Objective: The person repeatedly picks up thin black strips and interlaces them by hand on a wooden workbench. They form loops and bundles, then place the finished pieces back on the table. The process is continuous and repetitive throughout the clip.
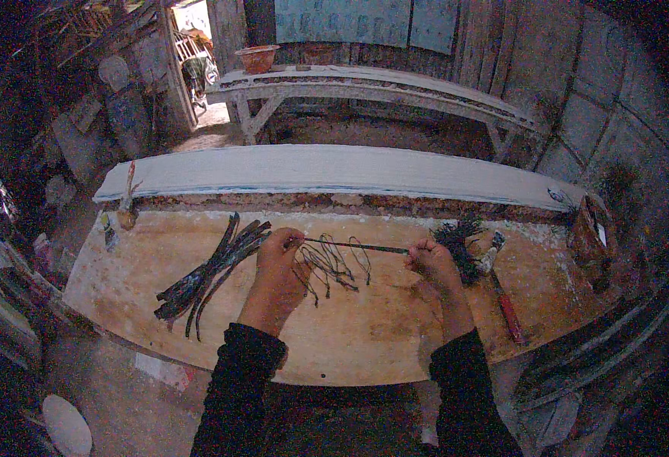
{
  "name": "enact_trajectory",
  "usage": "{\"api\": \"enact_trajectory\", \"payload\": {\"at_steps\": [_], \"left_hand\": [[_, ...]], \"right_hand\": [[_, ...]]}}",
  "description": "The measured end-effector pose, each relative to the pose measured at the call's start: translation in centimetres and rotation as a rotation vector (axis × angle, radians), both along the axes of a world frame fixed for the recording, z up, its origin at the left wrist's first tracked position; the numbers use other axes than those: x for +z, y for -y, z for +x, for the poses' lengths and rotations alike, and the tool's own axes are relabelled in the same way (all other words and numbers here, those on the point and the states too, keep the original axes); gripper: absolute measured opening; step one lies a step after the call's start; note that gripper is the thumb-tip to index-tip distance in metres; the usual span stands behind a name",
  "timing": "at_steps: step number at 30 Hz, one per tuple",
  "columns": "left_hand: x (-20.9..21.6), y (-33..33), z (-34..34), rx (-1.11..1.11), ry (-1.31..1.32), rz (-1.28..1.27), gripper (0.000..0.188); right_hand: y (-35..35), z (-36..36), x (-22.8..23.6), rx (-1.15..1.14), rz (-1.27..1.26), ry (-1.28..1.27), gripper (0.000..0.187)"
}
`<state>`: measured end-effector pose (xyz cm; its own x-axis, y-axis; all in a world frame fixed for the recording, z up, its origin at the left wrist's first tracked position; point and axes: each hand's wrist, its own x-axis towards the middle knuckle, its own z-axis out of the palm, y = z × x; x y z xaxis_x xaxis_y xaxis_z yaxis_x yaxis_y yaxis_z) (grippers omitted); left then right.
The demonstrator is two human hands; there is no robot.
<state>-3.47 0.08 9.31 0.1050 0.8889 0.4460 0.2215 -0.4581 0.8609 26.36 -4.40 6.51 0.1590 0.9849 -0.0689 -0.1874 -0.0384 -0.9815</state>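
Note:
Between my two hands a thin dark strip (357, 244) is stretched out level above the wooden board. My left hand (277, 263) pinches its left end, and my right hand (432, 263) grips the right end in closed fingers. Under and behind the strip, several thin looped strings (331, 263) lie on the board next to my left hand. A bundle of flat dark strips (212, 274) lies left of that hand. Just right of my right hand sits a dark, bristly tuft (460, 244), with a pale lumpy thing (488, 257) beside it.
A red-handled tool (508, 308) lies at the board's right. A brush-like tool (129, 198) stands at the back left of the wooden board (372, 335). Behind runs a white-covered ledge (334, 169). Farther back, a long bench (380, 84) carries a reddish bowl (257, 59).

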Motion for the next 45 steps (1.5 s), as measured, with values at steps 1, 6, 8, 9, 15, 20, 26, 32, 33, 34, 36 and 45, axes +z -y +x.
{"api": "enact_trajectory", "payload": {"at_steps": [1, 6, 8, 9, 15, 20, 26, 32, 33, 34, 36, 45], "left_hand": [[0.0, 0.0, 0.1, 0.050, -0.043, 0.096, 0.020], [-1.1, -1.3, -0.5, 0.111, -0.107, 0.210, 0.012], [-3.3, -3.9, -2.1, 0.179, -0.261, 0.311, 0.011], [-3.5, -4.4, -2.1, 0.198, -0.310, 0.335, 0.011], [-6.6, -7.8, -3.5, 0.159, -0.080, 0.114, 0.010], [-7.2, -8.8, -3.4, 0.156, -0.003, 0.145, 0.010], [-4.5, -6.6, -5.1, 0.278, -0.273, 0.290, 0.022], [0.5, -1.2, -2.5, 0.407, -0.435, 0.451, 0.053], [-0.3, -1.6, -3.4, 0.343, -0.325, 0.369, 0.057], [-1.8, -2.3, -4.3, 0.279, -0.214, 0.288, 0.061], [-1.4, -2.3, -3.6, 0.195, -0.129, 0.162, 0.067], [-6.8, -9.4, -7.6, 0.322, -0.241, 0.240, 0.033]], "right_hand": [[0.1, -0.1, 0.3, 0.014, -0.015, -0.044, 0.011], [0.3, 0.6, -0.1, 0.082, 0.103, -0.143, 0.011], [0.1, 0.2, 0.0, 0.116, 0.101, -0.146, 0.012], [0.2, 0.4, -0.2, 0.128, 0.097, -0.153, 0.012], [1.0, -0.4, -0.3, 0.110, 0.113, -0.115, 0.018], [-0.2, 1.9, -2.8, 0.214, 0.166, -0.316, 0.024], [2.2, -2.0, 1.4, 0.222, 0.124, -0.070, 0.031], [1.2, -0.2, -0.7, 0.255, 0.076, 0.184, 0.030], [0.9, -0.9, -0.5, 0.273, 0.042, 0.262, 0.030], [0.7, -1.4, -0.4, 0.290, 0.008, 0.339, 0.029], [0.7, -0.6, -1.8, 0.337, -0.028, 0.436, 0.027], [0.2, 0.7, -3.0, 0.450, 0.165, -0.032, 0.020]]}}
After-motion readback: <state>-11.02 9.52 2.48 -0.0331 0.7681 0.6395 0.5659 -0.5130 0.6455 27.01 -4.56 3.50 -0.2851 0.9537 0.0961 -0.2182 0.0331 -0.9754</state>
